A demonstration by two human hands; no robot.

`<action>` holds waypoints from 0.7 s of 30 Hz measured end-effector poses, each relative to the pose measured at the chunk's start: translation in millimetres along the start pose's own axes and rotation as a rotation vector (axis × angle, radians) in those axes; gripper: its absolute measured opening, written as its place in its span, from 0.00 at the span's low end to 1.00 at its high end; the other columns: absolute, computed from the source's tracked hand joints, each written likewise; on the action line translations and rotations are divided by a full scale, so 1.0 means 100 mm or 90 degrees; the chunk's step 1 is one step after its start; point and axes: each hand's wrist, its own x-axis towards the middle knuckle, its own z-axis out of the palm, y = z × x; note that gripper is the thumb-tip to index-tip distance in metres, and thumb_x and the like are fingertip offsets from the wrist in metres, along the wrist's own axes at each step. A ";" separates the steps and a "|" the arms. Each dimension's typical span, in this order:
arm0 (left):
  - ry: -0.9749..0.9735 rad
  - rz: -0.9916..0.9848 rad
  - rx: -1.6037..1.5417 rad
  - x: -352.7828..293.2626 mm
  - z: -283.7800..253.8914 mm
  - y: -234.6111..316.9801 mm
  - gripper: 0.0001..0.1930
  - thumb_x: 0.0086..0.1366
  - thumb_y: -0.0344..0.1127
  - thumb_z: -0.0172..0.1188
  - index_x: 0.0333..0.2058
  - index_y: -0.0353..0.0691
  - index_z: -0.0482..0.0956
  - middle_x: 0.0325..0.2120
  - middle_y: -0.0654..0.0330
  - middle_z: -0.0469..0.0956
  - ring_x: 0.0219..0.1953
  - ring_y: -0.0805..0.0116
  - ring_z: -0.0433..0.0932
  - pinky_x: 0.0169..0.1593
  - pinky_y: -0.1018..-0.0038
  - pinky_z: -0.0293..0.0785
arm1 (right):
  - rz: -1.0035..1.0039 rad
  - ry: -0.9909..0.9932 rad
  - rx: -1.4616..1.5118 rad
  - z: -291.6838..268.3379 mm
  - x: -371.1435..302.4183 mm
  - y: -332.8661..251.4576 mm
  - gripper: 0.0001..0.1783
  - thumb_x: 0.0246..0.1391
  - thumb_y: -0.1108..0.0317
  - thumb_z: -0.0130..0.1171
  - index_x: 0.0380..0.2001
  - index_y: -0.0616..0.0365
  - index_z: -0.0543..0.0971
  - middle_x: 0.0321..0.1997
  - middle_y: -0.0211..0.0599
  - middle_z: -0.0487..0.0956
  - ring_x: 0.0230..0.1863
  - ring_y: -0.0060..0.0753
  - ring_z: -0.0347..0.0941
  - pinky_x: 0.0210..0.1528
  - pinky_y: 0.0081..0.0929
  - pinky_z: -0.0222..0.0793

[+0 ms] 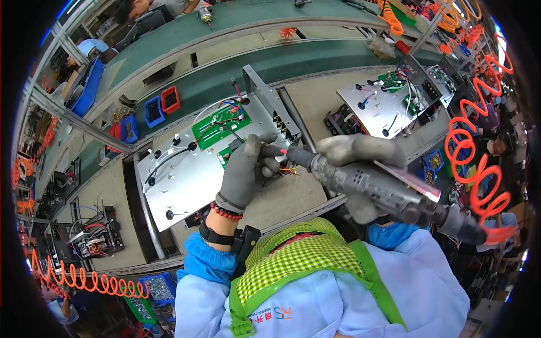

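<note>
My right hand point(360, 151), in a grey glove, is wrapped round a dark pneumatic screwdriver point(375, 186). Its tip points left, close to the fingers of my left hand point(243, 173). Also gloved, my left hand has its fingers curled in over the right edge of a metal panel; what they pinch is too small to make out. The silvery panel point(189, 183) carries a green circuit board point(214, 130), black and white cables and an upright bracket point(264, 96). Short coloured wires point(290, 170) stick out beside my left fingertips.
A similar panel assembly point(372, 107) stands at the right. Blue point(153, 111) and red point(170, 99) parts bins line the far side. An orange coiled air hose point(479, 174) hangs at the right, with another point(90, 286) at lower left. Another person point(169, 7) sits beyond the far bench.
</note>
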 end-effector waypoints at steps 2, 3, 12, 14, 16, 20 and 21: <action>0.043 0.014 0.200 0.02 0.01 -0.02 0.25 0.66 0.53 0.60 0.52 0.39 0.72 0.34 0.65 0.77 0.30 0.76 0.73 0.34 0.76 0.70 | 0.147 -0.008 -0.059 -0.13 0.06 -0.25 0.32 0.52 0.65 0.68 0.54 0.65 0.65 0.49 0.48 0.76 0.51 0.43 0.76 0.54 0.40 0.75; 0.040 0.136 0.506 -0.01 -0.01 -0.08 0.26 0.62 0.50 0.63 0.52 0.39 0.72 0.36 0.61 0.77 0.31 0.71 0.76 0.35 0.73 0.72 | 0.120 0.002 -0.095 -0.14 0.10 -0.25 0.33 0.52 0.59 0.68 0.54 0.63 0.65 0.46 0.46 0.76 0.50 0.44 0.76 0.52 0.41 0.76; -0.167 0.272 1.152 -0.05 -0.02 -0.85 0.19 0.57 0.31 0.59 0.48 0.42 0.71 0.35 0.55 0.76 0.33 0.54 0.79 0.33 0.59 0.75 | 0.048 0.045 -0.089 -0.25 0.26 -0.06 0.36 0.52 0.55 0.68 0.57 0.60 0.64 0.44 0.44 0.76 0.48 0.46 0.76 0.51 0.46 0.75; -0.220 0.204 1.076 -0.08 -0.03 -0.77 0.17 0.57 0.32 0.60 0.46 0.41 0.75 0.32 0.54 0.77 0.34 0.51 0.79 0.34 0.58 0.75 | 0.061 0.041 -0.061 -0.32 0.27 -0.03 0.36 0.53 0.56 0.68 0.58 0.60 0.64 0.44 0.44 0.76 0.48 0.46 0.76 0.51 0.47 0.75; -0.222 0.153 1.065 -0.10 -0.02 -0.66 0.14 0.59 0.31 0.59 0.45 0.41 0.76 0.32 0.52 0.78 0.34 0.50 0.78 0.36 0.58 0.75 | 0.065 0.021 -0.097 -0.37 0.31 0.01 0.35 0.52 0.58 0.68 0.59 0.59 0.64 0.44 0.44 0.76 0.48 0.46 0.76 0.51 0.46 0.75; -0.123 0.227 0.800 0.15 -0.09 -0.37 0.08 0.64 0.35 0.56 0.40 0.39 0.77 0.32 0.50 0.79 0.35 0.49 0.78 0.39 0.61 0.75 | 0.032 0.039 -0.080 -0.28 0.42 0.10 0.36 0.51 0.60 0.68 0.59 0.59 0.65 0.44 0.44 0.76 0.48 0.45 0.76 0.52 0.46 0.75; -0.102 0.114 0.732 0.27 -0.07 -0.22 0.10 0.64 0.36 0.56 0.40 0.38 0.77 0.32 0.49 0.79 0.35 0.48 0.78 0.39 0.60 0.75 | 0.028 0.044 -0.050 -0.23 0.50 0.11 0.36 0.50 0.60 0.68 0.59 0.59 0.65 0.44 0.44 0.76 0.48 0.45 0.76 0.51 0.46 0.75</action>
